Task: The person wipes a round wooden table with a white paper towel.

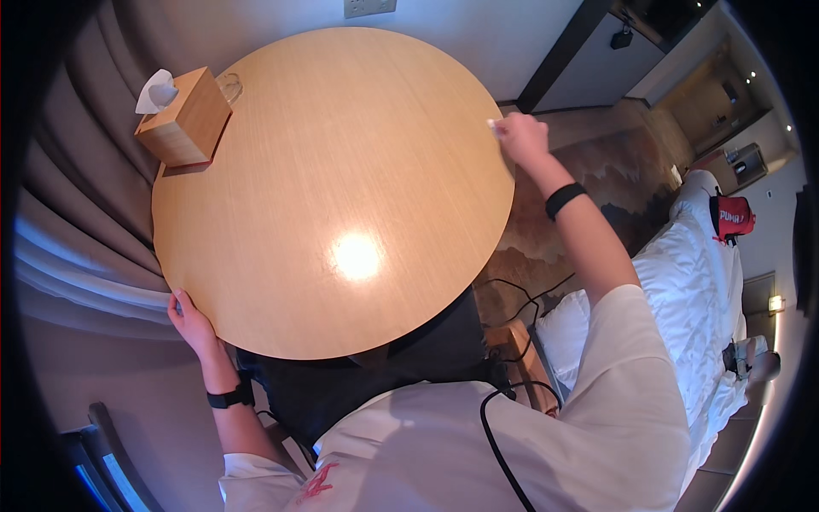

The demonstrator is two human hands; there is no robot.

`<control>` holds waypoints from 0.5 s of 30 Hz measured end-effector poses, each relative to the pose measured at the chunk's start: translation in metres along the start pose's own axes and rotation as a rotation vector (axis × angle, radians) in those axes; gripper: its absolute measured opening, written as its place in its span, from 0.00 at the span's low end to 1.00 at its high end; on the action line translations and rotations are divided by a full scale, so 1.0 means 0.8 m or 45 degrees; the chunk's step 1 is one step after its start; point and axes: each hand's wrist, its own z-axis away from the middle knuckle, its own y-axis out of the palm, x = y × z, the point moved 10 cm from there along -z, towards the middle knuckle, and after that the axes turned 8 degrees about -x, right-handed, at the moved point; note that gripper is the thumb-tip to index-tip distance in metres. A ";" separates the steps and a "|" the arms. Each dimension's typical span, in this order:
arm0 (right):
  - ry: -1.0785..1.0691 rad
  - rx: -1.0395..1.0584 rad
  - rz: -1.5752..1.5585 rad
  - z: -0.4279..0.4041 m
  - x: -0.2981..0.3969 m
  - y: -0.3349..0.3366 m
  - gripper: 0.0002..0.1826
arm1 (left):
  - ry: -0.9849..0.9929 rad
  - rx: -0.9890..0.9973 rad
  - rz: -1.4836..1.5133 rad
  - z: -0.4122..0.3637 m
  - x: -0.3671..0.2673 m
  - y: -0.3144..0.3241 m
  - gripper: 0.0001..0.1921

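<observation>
A round wooden table point(333, 179) with a glossy top fills the space before me. At its far right rim, my right hand point(526, 137) has its fingers closed on a small piece of white tissue point(492, 125); most of that piece is hidden by the fingers. My left hand point(192, 323) rests against the near left rim with its fingers apart, holding nothing. A wooden tissue box point(195, 121) stands at the far left of the tabletop, a white tissue point(156, 93) sticking up from its slot. Behind the box sits a clear object point(230, 88), perhaps glass.
Grey curtains point(96, 141) hang close along the left side. To the right are a patterned carpet point(588, 173), black cables point(534, 301) and a bed with white bedding point(678, 275), where a red bag point(734, 216) lies. A black cable point(492, 441) runs over my shirt.
</observation>
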 end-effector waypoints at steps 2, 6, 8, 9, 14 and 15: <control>0.177 0.033 -0.246 -0.012 -0.041 0.017 0.09 | -0.013 -0.021 -0.003 -0.001 0.001 0.000 0.26; -0.079 -0.177 -0.307 0.019 0.025 0.002 0.09 | 0.014 -0.010 0.018 -0.001 0.000 -0.001 0.26; -0.365 -0.152 -0.588 0.062 0.095 -0.016 0.07 | -0.007 -0.002 0.007 -0.002 0.003 -0.003 0.26; -0.522 -0.137 -0.575 0.091 0.128 -0.025 0.06 | 0.003 0.002 -0.008 -0.001 0.003 -0.004 0.26; -0.791 -0.111 -0.806 0.123 0.154 -0.050 0.09 | -0.012 -0.006 -0.017 -0.003 0.002 -0.002 0.26; -0.642 -0.062 -0.644 0.095 0.131 -0.034 0.09 | 0.027 0.000 -0.024 -0.003 -0.002 0.000 0.26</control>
